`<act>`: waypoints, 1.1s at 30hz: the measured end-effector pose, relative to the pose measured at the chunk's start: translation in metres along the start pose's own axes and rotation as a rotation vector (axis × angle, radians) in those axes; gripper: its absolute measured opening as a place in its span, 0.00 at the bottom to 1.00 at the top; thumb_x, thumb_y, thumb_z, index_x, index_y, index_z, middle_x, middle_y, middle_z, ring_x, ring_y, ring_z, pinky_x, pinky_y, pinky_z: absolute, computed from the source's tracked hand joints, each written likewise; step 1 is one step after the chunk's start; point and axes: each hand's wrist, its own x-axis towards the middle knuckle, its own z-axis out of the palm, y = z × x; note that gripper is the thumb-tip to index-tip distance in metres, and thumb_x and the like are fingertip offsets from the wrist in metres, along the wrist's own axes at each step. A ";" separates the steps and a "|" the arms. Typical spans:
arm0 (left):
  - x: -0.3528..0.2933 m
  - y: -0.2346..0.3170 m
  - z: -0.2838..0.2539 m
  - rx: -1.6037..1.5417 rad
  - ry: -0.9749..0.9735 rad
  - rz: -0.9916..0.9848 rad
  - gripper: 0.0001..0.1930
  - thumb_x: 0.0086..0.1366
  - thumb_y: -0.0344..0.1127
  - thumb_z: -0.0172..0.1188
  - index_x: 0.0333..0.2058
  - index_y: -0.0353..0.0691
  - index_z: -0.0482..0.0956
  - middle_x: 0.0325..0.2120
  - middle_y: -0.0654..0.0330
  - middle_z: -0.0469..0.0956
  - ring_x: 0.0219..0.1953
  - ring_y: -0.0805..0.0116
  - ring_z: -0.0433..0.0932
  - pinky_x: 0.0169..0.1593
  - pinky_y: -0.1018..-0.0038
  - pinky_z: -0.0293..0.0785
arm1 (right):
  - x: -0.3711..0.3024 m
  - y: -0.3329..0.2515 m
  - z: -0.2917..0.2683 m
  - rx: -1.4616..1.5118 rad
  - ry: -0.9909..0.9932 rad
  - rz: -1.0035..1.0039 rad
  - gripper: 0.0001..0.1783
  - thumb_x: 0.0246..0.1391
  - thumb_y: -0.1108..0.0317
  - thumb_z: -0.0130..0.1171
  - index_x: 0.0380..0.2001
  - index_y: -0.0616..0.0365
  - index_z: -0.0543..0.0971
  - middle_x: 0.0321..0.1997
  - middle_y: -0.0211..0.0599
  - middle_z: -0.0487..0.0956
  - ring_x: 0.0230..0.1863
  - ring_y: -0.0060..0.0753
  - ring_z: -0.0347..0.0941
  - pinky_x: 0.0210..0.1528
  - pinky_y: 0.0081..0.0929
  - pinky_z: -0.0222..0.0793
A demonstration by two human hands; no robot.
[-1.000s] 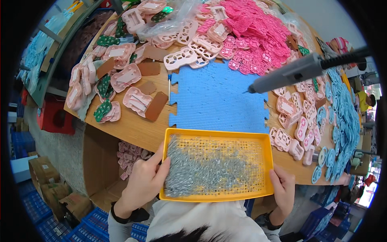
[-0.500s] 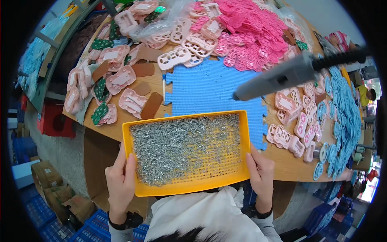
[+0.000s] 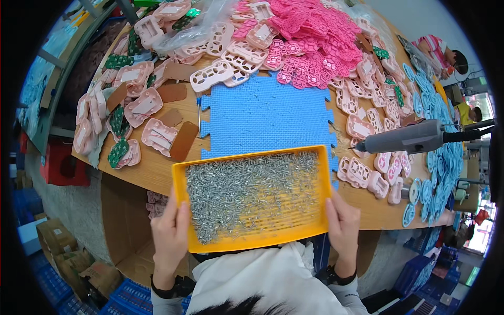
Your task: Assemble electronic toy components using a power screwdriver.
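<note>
A yellow perforated plastic tray is held between my two hands, close to my body at the table's front edge. Many small silver screws lie in it, thick on the left and sparser toward the lower right, where the holed bottom shows. My left hand grips the tray's left wall, thumb on top. At the opposite end, my right hand is closed on the right wall in the same way. Just beyond the tray lies a blue foam mat, partly covered by it.
A grey electric screwdriver hangs right of the mat. Pale pink plastic housings, green circuit boards and brown plates crowd the left. Bright pink parts heap behind; blue oval parts pile rightward. Another person is at far right.
The tray has turned slightly and its left end has shifted right, with screws spread differently inside. The hanging screwdriver has swung to the right, off the mat.
</note>
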 end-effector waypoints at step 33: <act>-0.014 -0.012 -0.021 -0.019 0.219 -0.033 0.20 0.64 0.24 0.45 0.56 0.29 0.66 0.20 0.60 0.76 0.17 0.83 0.68 0.22 0.80 0.65 | -0.004 -0.013 0.017 -0.161 -0.068 -0.208 0.19 0.50 0.80 0.52 0.48 0.72 0.73 0.14 0.41 0.66 0.12 0.32 0.62 0.17 0.28 0.55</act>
